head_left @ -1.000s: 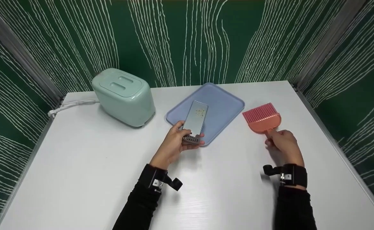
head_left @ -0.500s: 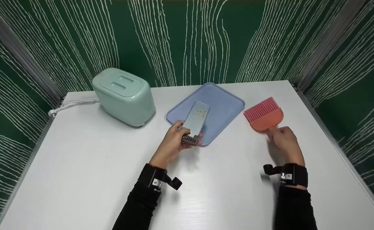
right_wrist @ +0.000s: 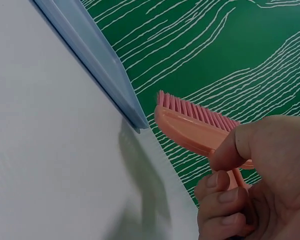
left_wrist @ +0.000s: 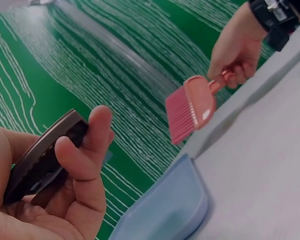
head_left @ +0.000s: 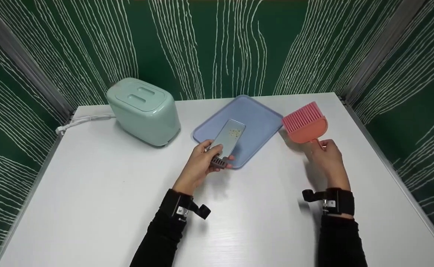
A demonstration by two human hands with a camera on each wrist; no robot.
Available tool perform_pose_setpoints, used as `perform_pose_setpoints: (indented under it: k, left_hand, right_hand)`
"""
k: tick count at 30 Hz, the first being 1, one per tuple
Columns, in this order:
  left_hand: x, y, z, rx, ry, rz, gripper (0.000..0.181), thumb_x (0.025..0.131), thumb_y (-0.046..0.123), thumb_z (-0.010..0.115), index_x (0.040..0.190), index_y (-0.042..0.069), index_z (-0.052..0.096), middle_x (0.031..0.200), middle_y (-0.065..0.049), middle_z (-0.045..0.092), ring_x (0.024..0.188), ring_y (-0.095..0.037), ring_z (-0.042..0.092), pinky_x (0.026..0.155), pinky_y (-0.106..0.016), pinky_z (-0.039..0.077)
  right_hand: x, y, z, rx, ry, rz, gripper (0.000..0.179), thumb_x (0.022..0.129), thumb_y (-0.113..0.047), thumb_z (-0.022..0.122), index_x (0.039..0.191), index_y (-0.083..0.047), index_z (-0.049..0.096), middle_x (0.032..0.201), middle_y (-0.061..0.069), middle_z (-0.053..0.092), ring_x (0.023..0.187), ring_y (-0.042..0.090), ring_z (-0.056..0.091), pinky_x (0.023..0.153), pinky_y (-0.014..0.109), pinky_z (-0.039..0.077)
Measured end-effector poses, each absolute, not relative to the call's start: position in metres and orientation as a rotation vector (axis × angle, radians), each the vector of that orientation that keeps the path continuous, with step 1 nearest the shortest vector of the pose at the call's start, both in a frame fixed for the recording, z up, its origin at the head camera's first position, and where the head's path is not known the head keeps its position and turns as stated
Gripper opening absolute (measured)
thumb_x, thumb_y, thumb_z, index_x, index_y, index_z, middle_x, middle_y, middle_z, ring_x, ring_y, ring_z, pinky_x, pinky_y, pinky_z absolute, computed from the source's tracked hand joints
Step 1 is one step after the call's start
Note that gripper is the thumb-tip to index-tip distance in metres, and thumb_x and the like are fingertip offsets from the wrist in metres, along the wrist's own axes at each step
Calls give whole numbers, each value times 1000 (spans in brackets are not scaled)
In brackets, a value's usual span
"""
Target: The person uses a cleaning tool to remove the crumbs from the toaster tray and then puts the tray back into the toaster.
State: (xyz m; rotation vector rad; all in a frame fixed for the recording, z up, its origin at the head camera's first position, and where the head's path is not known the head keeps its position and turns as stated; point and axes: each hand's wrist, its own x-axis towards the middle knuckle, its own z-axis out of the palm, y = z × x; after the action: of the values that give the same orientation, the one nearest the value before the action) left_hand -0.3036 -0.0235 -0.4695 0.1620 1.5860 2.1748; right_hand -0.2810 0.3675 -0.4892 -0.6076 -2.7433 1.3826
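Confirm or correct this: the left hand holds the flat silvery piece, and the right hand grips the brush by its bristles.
Not quite: the right hand grips the brush by its handle, not its bristles, as the left wrist view shows. The left hand does hold the flat silvery piece.

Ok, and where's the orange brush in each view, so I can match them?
Head: orange brush, right of centre, about mid-height.
Left wrist: right of centre, slightly above mid-height.
Right wrist: right of centre, about mid-height.
Shared landmark: the blue tray, left of the brush in head, below it in left wrist, up and left of it in right wrist.
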Motion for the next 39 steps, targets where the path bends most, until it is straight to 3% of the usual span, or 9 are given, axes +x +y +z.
perform_pose_setpoints:
  k: [5, 8, 15, 18, 23, 29, 34, 39]
  left_hand:
    - [-305, -26, -470, 183, 1612, 2169, 34, 111, 19, 60, 139, 1, 56, 91, -12, 82, 68, -16, 80, 51, -19, 47]
    - [-305, -29, -469, 203, 1642, 2151, 37, 109, 16, 63, 142, 0, 58, 93, -14, 82, 66, -15, 79, 50, -18, 44]
    - [-307, -33, -470, 226, 1727, 2097, 39, 106, 12, 66, 143, -1, 62, 104, -29, 80, 65, -13, 79, 48, -17, 42]
    - [-308, -34, -471, 218, 1737, 2094, 36, 105, 10, 66, 139, -2, 62, 105, -33, 78, 64, -13, 78, 47, -18, 42]
    - [-309, -33, -471, 196, 1755, 2092, 28, 105, 9, 66, 129, -2, 58, 95, -26, 81, 62, -15, 78, 46, -18, 41]
    - [-310, -34, -471, 157, 1786, 2087, 24, 103, 8, 69, 119, 1, 53, 95, -32, 78, 59, -16, 77, 44, -18, 41]
    - [-311, -35, -471, 90, 1848, 2094, 48, 99, 8, 75, 138, -12, 54, 72, -14, 77, 53, -15, 75, 40, -17, 42]
    - [-313, -36, -472, 17, 1858, 2152, 56, 96, 7, 78, 142, -14, 55, 66, -5, 74, 50, -13, 73, 39, -17, 41]
  right_hand:
    - [-286, 357, -485, -504, -2699, 1274, 53, 109, -36, 46, 138, 8, 53, 121, 25, 68, 88, 13, 56, 72, 23, 46]
    - [-287, 351, -480, -429, -2681, 1224, 47, 108, -30, 49, 137, 6, 60, 115, 23, 72, 82, 10, 56, 68, 23, 46]
    - [-284, 335, -468, -279, -2610, 1200, 33, 104, -20, 55, 127, 0, 68, 85, 3, 60, 67, 9, 50, 59, 25, 43]
    - [-283, 326, -464, -229, -2591, 1186, 31, 102, -18, 57, 125, -1, 69, 82, 2, 58, 66, 8, 50, 59, 24, 43]
    - [-282, 311, -457, -145, -2574, 1165, 25, 101, -16, 61, 119, -3, 71, 79, 3, 57, 67, 9, 49, 60, 24, 41]
    - [-282, 295, -454, -75, -2571, 1158, 19, 99, -17, 63, 111, -5, 73, 76, 2, 56, 66, 12, 47, 61, 27, 38]
    - [-282, 287, -453, -36, -2588, 1157, 19, 98, -15, 64, 112, -7, 74, 74, 2, 57, 64, 9, 48, 60, 27, 38]
    - [-282, 282, -451, -8, -2609, 1142, 20, 99, -17, 64, 114, -8, 73, 74, 3, 57, 64, 11, 48, 60, 28, 39]
